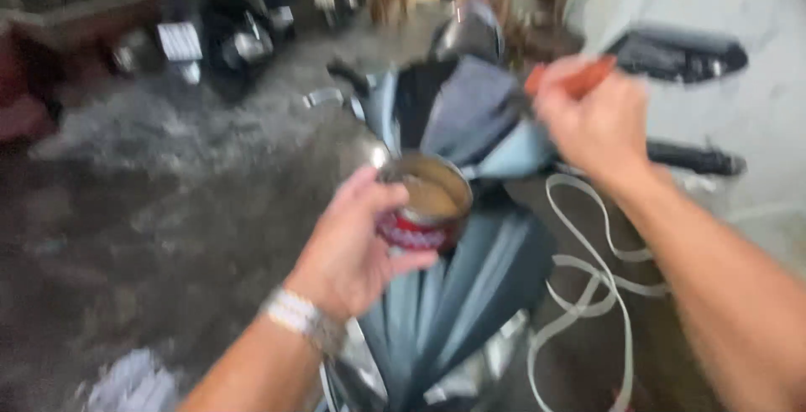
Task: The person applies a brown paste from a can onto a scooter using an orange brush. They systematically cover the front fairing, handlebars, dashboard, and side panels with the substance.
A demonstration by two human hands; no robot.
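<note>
Left hand (357, 240) cradles open tin (426, 204); raised right hand (592, 122) grips orange handle (579, 79).

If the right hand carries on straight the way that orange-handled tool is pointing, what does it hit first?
Likely the blue-grey scooter panel. The right hand grips the orange-handled tool, whose working end angles down-left towards that panel. The picture is blurred, so depth is uncertain.

Left hand (353, 248) holding open tin (426, 206), right hand (592, 122) gripping orange-handled tool (579, 78), possibly brush, over scooter (470, 294)
</note>
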